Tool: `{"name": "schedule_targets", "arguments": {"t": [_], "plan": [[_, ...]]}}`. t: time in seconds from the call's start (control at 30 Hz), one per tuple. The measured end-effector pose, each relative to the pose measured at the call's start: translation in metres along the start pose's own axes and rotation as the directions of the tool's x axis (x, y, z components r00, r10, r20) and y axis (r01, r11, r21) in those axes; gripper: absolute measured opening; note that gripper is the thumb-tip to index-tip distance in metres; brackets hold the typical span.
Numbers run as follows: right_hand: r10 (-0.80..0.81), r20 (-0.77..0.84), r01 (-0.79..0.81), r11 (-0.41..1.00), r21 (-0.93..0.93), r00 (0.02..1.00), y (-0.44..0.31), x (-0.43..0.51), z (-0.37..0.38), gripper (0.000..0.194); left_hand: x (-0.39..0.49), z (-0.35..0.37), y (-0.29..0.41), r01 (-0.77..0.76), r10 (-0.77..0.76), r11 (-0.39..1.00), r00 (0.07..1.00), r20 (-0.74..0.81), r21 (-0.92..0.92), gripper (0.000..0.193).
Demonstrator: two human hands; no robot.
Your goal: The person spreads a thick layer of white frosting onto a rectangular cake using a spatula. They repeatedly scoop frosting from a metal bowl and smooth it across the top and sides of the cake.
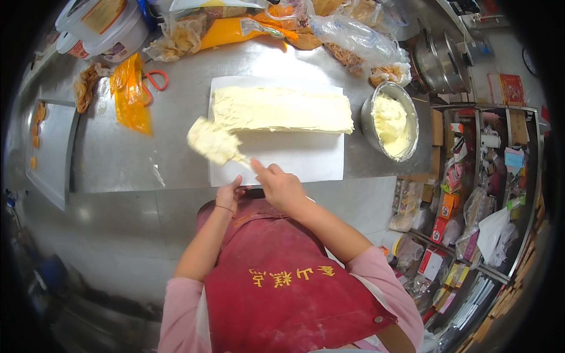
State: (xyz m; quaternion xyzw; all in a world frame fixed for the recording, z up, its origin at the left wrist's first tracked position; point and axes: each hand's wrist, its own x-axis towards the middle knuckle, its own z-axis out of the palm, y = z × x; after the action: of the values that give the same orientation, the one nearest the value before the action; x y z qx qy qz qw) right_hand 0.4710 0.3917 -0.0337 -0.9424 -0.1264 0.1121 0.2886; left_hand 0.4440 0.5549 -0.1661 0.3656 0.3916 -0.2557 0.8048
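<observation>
My right hand (282,187) grips the handle of a spatula (242,160). Its blade is hidden under a thick load of pale yellow cream (212,140), held off the left front corner of a long cream-coated cake (282,109). That block lies on a sheet of white paper (291,159) on the steel table. Close to the sheet's front edge is my left hand (230,194), thumb up and fingers curled; whether it pinches anything is unclear. Right of the cake stands a metal bowl (367,115) with more of the cream inside.
Red-handled scissors (156,82) lie by an orange plastic wrapper (129,99) at left. Beyond them is a tray (55,145) holding several small orange rounds. Plastic tubs (112,39) and bagged goods (353,37) line the table's back. Crowded shelves (476,176) stand at right.
</observation>
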Motion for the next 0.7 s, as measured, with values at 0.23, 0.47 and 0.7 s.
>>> {"name": "schedule_targets", "arguments": {"t": [0.23, 0.47, 0.7], "plan": [[0.077, 0.288, -0.09, 0.995, 0.034, 0.955, -0.003, 0.076, -0.096, 0.047, 0.006, -0.003, -0.006, 0.014, -0.016, 0.999, 0.999, -0.042, -0.042, 0.028], [-0.117, 0.51, 0.428, 0.717, -0.551, 0.852, -0.061, 0.201, -0.161, 0.027, 0.008, -0.005, -0.015, -0.058, 0.058, 0.998, 0.998, 0.003, -0.006, 0.018], [0.119, 0.693, 0.558, 0.504, -0.659, 0.711, -0.125, 0.247, -0.132, 0.028, 0.005, -0.001, -0.016, -0.079, 0.08, 0.994, 0.997, 0.009, -0.074, 0.022]]}}
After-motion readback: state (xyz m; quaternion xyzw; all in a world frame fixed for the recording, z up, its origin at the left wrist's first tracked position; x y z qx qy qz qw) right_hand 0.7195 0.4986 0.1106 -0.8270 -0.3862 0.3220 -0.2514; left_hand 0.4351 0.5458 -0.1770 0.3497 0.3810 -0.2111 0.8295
